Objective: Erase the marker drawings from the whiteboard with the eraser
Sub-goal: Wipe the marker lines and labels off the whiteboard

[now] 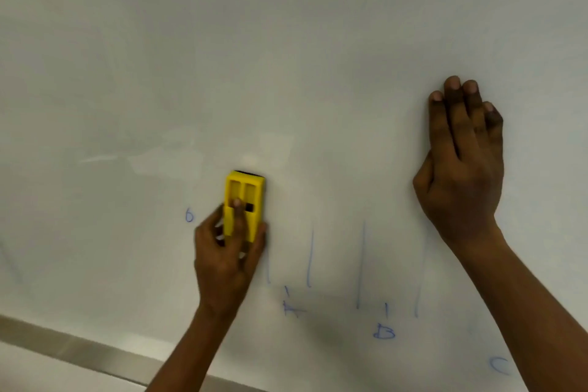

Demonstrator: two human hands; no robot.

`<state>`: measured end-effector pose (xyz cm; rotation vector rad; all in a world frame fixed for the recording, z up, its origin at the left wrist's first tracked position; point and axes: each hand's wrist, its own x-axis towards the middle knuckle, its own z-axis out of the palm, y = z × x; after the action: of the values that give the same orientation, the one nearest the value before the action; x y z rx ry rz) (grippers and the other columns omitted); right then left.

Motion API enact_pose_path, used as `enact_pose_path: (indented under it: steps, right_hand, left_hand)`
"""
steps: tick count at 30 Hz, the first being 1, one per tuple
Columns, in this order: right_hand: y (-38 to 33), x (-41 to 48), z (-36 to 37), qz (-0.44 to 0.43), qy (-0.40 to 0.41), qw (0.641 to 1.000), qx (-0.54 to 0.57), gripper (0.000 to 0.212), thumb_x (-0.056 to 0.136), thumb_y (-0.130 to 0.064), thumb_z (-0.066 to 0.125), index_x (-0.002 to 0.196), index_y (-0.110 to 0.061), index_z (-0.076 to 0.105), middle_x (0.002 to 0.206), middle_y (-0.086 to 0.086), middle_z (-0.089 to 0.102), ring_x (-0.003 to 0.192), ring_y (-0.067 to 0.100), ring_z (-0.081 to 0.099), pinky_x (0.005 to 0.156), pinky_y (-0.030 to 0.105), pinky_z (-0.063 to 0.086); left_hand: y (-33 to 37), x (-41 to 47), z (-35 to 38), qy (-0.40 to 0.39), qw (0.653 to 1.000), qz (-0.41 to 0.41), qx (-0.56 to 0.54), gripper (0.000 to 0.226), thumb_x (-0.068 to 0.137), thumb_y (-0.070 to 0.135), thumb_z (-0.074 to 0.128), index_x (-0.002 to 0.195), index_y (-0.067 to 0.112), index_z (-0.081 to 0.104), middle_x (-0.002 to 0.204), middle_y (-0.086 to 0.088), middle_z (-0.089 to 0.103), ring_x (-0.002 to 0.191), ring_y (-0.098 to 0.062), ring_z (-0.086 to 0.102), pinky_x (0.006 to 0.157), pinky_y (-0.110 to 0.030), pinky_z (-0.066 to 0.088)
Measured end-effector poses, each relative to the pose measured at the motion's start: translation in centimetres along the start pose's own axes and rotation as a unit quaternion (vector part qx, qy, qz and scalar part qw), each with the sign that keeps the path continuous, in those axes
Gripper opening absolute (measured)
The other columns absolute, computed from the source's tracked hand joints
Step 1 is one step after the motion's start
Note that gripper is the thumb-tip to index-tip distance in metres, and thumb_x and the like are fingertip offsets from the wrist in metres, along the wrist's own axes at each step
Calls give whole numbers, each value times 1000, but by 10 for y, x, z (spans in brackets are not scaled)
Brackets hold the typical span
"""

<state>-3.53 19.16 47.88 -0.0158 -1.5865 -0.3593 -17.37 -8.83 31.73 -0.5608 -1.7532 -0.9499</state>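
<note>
While my left hand [227,259] grips the yellow eraser [244,205] flat on the whiteboard [286,73], its long side points up. Blue lines [310,254] and letters [384,332] lie just right of it and lower down. That hand is the nearer one. My right hand [463,165] rests open and flat on the whiteboard, holding nothing. I think a wipe right and down comes next.

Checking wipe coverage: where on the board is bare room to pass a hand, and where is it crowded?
Bare: all the whiteboard above the eraser and left of the right hand. Crowded: the lower strip right of the left hand, with blue lines and letters.
</note>
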Motion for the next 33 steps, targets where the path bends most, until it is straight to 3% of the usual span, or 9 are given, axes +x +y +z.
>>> enact_pose_path:
  steps: [5,7,11,13,17,22,25,28,33]
  right_hand:
    - [0,-1,-1,2,1,1000,-3,52,102,12,39,153,4,46,159,23,44,152,38,38,127,51,30]
    - [1,-1,-1,1,0,1000,-2,51,103,11,38,153,4,46,159,23,44,152,38,38,127,50,30]
    - [1,0,-2,-2,1,1000,-5,51,103,11,37,153,4,47,159,22,45,151,38,39,127,50,31]
    - [1,0,-2,-2,2,1000,-7,51,103,11,37,152,4,47,159,22,45,151,38,40,127,51,31]
    - [-1,0,0,3,7,1000,-15,51,103,12,38,152,4,47,158,23,46,150,38,40,127,50,30]
    - [-2,-1,2,5,12,1000,-18,50,103,13,39,152,5,47,158,24,46,150,40,41,126,52,32]
    - [-3,-1,2,6,14,1000,-17,51,102,13,39,152,5,47,158,24,46,150,40,40,127,51,31]
    - [-3,0,1,5,9,1000,-13,50,103,11,38,152,5,47,158,24,45,150,40,40,127,51,30]
    - [-2,0,1,5,8,1000,-9,49,104,10,37,152,5,48,158,22,45,150,39,40,126,52,33]
  left_hand:
    - [-24,4,-4,-3,991,115,71,57,105,37,69,155,16,50,138,-22,60,98,-40,61,74,-42,60]
    - [-36,7,-6,12,995,70,70,57,105,34,71,154,11,54,138,-24,59,99,-42,60,78,-44,57]
    - [-66,17,-11,63,987,-149,6,63,103,41,68,152,2,56,139,-31,57,114,-37,56,92,-38,51]
    - [-82,26,-14,89,970,-227,-3,66,103,45,67,153,5,55,139,-31,58,122,-41,58,97,-50,52]
    - [-85,26,-13,96,966,-240,7,64,102,46,67,154,9,56,136,-30,59,118,-47,63,92,-54,54]
    - [-37,-3,-6,43,984,-169,-36,60,99,40,72,148,7,61,142,-22,54,104,-37,63,71,-50,62]
    - [11,-21,0,-4,999,-9,-34,54,98,37,73,149,30,56,143,-13,53,95,-36,64,73,-40,59]
    - [37,-27,11,-44,981,191,6,47,102,33,76,146,28,59,141,-14,65,83,-32,58,69,-37,53]
    - [21,-8,8,-50,960,271,49,45,105,33,73,147,27,59,141,-15,68,80,-30,53,69,-38,53]
